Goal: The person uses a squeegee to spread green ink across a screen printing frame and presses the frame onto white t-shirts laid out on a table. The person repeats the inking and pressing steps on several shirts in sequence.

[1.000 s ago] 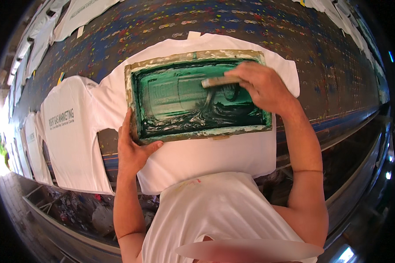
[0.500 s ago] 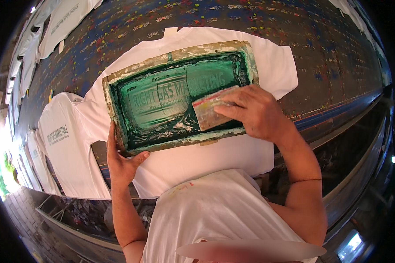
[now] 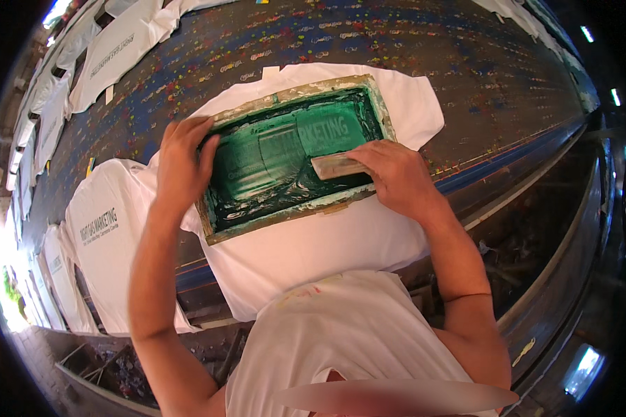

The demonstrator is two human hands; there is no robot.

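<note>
A wooden screen-printing frame (image 3: 285, 221) with a green mesh lies over a white T-shirt (image 3: 313, 250) spread on the long table. Dark green ink pools along the near side of the mesh. My right hand (image 3: 400, 177) grips a flat squeegee (image 3: 337, 165), which leans inside the frame near its right end. At the far left corner, my left hand (image 3: 184, 163) is closed on the frame's edge, thumb on the inner side and fingers on the outer. Part of the mesh's lettering shows faintly at the right; the left part looks plain green.
To the left lies a printed white shirt (image 3: 104, 236), with more shirts (image 3: 122, 52) along the table's far left side. The dark tabletop (image 3: 480, 90) is speckled with coloured ink. A blue rail (image 3: 494, 163) runs along its near edge.
My left hand has shifted from the frame's near left corner to its far left corner. The squeegee in my right hand is tilted flatter. Lettering at the mesh's left has faded.
</note>
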